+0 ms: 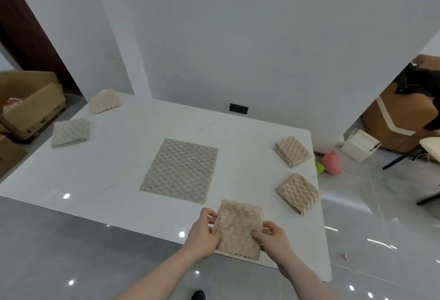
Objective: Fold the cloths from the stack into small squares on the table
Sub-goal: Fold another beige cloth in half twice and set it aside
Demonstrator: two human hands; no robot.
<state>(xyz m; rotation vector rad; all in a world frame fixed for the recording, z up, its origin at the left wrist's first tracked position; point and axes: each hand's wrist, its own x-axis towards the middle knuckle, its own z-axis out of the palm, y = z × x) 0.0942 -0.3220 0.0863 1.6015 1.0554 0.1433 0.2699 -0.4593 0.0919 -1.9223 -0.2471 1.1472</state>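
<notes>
A beige fluffy cloth (238, 226), folded to a small rectangle, is held at the near edge of the white table (114, 171). My left hand (204, 233) grips its left edge and my right hand (273, 235) pinches its right edge, thumbs on top. An unfolded grey textured cloth (179, 171) lies flat in the table's middle. Two folded beige cloths (292, 151) (297, 192) sit at the right edge. A folded grey cloth (70, 133) and a folded beige cloth (105, 101) lie at the far left.
A cardboard box (28, 106) stands on the floor to the left. On the right floor are a white box (359, 145), a pink toy (332, 162) and a chair's legs. A white wall rises right behind the table.
</notes>
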